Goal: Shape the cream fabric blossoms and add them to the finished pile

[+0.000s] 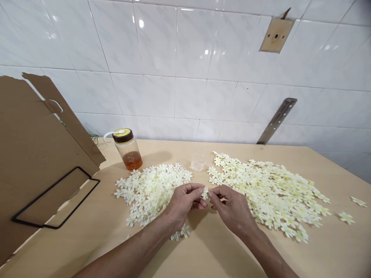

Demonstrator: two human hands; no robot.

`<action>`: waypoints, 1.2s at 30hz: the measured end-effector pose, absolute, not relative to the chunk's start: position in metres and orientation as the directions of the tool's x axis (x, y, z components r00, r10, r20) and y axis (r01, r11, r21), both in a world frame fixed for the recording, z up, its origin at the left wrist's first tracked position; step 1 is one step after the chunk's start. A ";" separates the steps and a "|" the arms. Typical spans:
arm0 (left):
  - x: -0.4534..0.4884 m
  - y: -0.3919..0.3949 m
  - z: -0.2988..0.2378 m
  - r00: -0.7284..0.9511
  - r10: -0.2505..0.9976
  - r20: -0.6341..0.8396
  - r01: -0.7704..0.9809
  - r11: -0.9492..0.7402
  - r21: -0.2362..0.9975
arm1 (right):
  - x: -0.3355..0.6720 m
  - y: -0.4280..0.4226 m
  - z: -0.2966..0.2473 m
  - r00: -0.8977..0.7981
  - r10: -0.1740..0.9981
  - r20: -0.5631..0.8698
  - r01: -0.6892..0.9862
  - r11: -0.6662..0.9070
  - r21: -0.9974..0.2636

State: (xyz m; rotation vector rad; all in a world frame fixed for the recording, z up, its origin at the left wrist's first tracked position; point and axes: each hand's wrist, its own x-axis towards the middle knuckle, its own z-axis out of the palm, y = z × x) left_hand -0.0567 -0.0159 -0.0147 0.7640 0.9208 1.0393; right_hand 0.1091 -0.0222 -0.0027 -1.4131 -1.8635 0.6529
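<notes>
A cream flower was pinched at opposite sides by the left hand and right hand, neither clearly nearer, above the table, short of its far edge.

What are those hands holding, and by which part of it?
One small pale flower, pinched by its edges: the left hand on one side, the right hand on the other. Exactly which petals they grip can't be told.
</notes>
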 end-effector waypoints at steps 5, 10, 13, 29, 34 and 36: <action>-0.057 -0.017 -0.013 0.201 0.955 -0.218 -0.311 0.273 0.910 | 0.111 -0.021 -0.007 -0.148 0.974 0.174 0.553 0.227 -0.802; -0.057 -0.019 -0.007 0.170 0.956 -0.238 -0.264 0.277 0.924 | 0.114 -0.020 0.001 -0.094 0.995 0.019 0.415 0.056 -0.908; -0.057 -0.018 -0.006 0.175 0.944 -0.278 -0.293 0.320 0.901 | 0.116 -0.019 0.005 -0.095 0.994 -0.049 0.345 -0.013 -0.938; -0.057 -0.018 -0.011 0.243 0.944 -0.225 -0.266 0.288 0.920 | 0.111 -0.022 -0.001 -0.196 0.931 0.307 0.593 0.362 -0.720; -0.057 -0.018 -0.014 0.200 0.963 -0.183 -0.234 0.228 0.945 | 0.112 -0.023 0.002 -0.221 0.906 0.361 0.613 0.417 -0.671; -0.057 -0.017 -0.014 0.196 0.966 -0.167 -0.214 0.209 0.954 | 0.112 -0.023 0.003 -0.233 0.902 0.364 0.617 0.427 -0.662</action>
